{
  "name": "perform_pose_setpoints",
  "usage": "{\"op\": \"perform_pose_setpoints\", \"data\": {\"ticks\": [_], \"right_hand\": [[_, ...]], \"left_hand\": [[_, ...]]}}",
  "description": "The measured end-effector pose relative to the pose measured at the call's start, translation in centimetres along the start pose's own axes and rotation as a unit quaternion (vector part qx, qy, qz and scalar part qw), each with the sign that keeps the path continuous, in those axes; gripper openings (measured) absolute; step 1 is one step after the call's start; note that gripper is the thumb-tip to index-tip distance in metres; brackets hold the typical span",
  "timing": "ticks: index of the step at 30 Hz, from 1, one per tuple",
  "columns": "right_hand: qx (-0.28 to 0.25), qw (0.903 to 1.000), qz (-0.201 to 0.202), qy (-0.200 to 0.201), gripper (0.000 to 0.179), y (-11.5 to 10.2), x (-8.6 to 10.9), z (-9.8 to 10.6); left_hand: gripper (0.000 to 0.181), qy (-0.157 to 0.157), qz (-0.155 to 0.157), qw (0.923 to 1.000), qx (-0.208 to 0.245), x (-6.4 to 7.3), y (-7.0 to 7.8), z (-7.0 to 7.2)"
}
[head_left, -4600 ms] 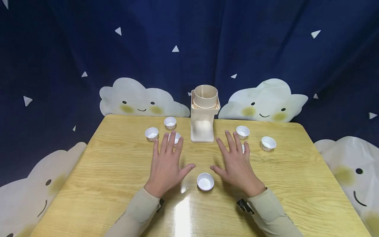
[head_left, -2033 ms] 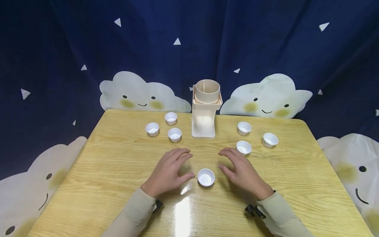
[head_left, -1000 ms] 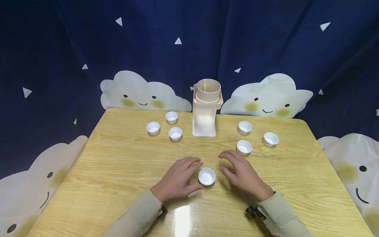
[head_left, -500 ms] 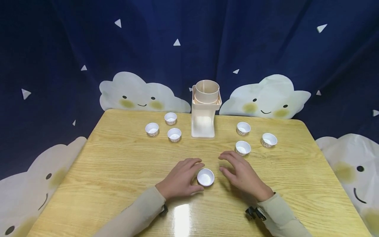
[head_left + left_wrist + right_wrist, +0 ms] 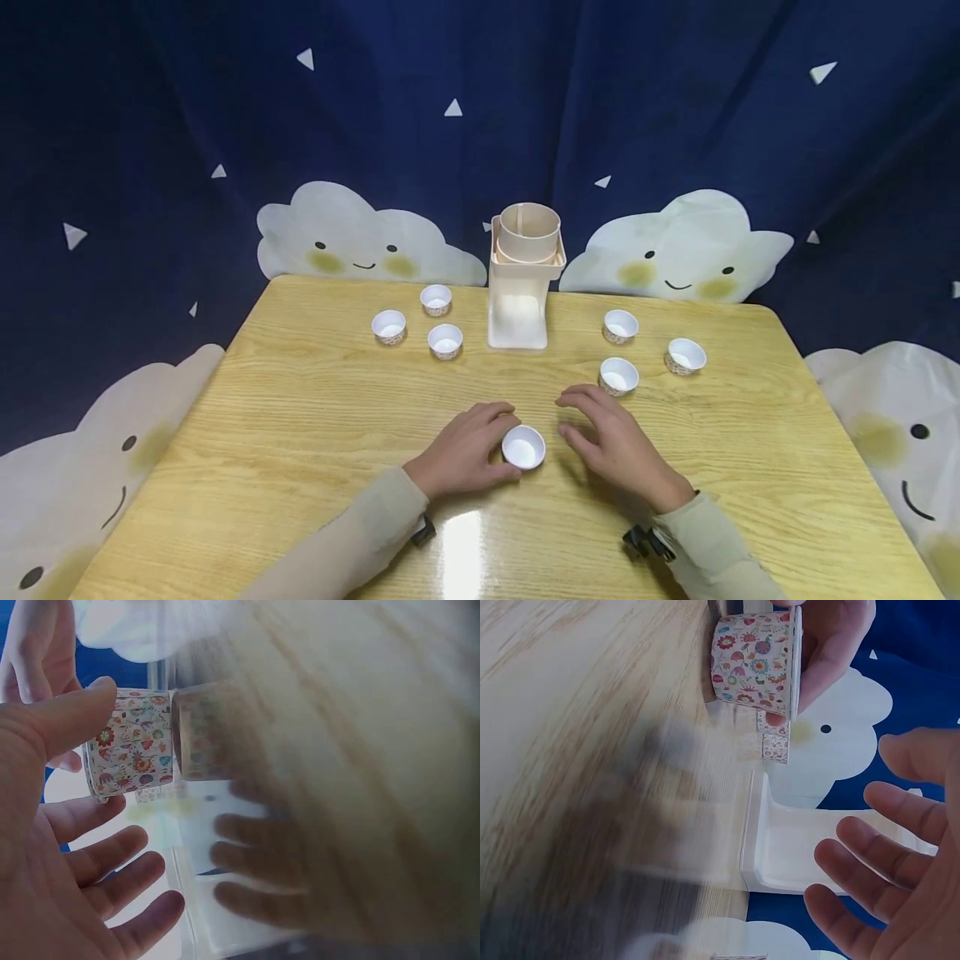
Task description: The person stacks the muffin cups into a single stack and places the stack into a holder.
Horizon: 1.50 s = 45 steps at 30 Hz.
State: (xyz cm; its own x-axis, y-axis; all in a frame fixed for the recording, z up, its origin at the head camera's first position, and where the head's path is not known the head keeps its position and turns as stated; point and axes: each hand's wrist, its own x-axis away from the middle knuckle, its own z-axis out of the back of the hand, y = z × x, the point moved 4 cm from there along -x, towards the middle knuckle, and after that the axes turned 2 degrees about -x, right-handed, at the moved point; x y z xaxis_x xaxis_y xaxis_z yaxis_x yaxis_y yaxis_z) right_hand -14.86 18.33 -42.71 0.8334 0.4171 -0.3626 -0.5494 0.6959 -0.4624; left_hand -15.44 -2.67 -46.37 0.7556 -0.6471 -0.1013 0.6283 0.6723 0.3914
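A small paper baking cup (image 5: 523, 450), white inside and printed with flowers outside (image 5: 139, 746), stands upright at the front middle of the table. My left hand (image 5: 468, 450) holds it from the left, thumb on its near side and index fingertip on its far side near the rim. In the left wrist view the other fingers (image 5: 127, 877) are spread loosely. My right hand (image 5: 618, 450) hovers right of the cup, fingers loosely bent around nothing. The right wrist view shows the gap between that hand (image 5: 885, 847) and the cup (image 5: 754, 660).
A cream dispenser-like stand (image 5: 519, 308) with a round cylinder (image 5: 528, 233) on top stands at the table's back middle. Several like cups stand left (image 5: 446, 342) and right (image 5: 618, 377) of it. Behind the wooden table (image 5: 300, 433) hangs a dark blue curtain (image 5: 375, 100) with cloud shapes.
Both hands first lay spread flat, then drew back with fingers bent. My left hand moved right to the front cup and closed thumb and index finger onto it. The right hand stayed beside it.
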Motion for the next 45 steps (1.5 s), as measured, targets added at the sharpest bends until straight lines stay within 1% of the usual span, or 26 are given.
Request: {"op": "perform_pose_setpoints", "data": {"ticks": [6,14,19,24,30,33,40,45], "right_hand": [[-0.003,1.0,-0.002,-0.004,0.031,0.0,0.0,-0.1],[0.0,1.0,-0.006,-0.007,0.031,0.1,-0.1,-0.1],[0.0,1.0,-0.004,-0.006,0.031,0.1,-0.1,-0.2],[0.001,0.9999,-0.009,-0.009,0.031,0.2,-0.1,-0.2],[0.001,0.9999,-0.011,-0.012,0.031,0.2,-0.1,-0.2],[0.0,0.9999,-0.009,-0.012,0.031,0.1,-0.1,-0.2],[-0.003,0.9997,-0.014,-0.017,0.031,0.2,-0.1,-0.3],[-0.004,0.9996,-0.016,-0.023,0.031,0.3,-0.1,-0.4]], "left_hand": [[0.055,0.014,0.008,0.9999,-0.001,-0.3,-0.1,0.0],[0.055,0.014,0.031,0.9993,0.014,-0.8,-0.7,0.5],[0.057,0.015,0.037,0.9986,0.035,-1.5,-1.4,1.0],[0.059,0.007,0.049,0.9973,0.053,-2.3,-2.2,1.4],[0.059,-0.009,0.059,0.9932,0.1,-3.2,-3.3,1.5],[0.058,-0.011,0.064,0.9917,0.111,-3.5,-3.8,1.4],[0.063,-0.012,0.071,0.9891,0.128,-3.6,-4.9,1.2],[0.068,-0.014,0.074,0.9875,0.139,-3.4,-5.3,1.1]]}}
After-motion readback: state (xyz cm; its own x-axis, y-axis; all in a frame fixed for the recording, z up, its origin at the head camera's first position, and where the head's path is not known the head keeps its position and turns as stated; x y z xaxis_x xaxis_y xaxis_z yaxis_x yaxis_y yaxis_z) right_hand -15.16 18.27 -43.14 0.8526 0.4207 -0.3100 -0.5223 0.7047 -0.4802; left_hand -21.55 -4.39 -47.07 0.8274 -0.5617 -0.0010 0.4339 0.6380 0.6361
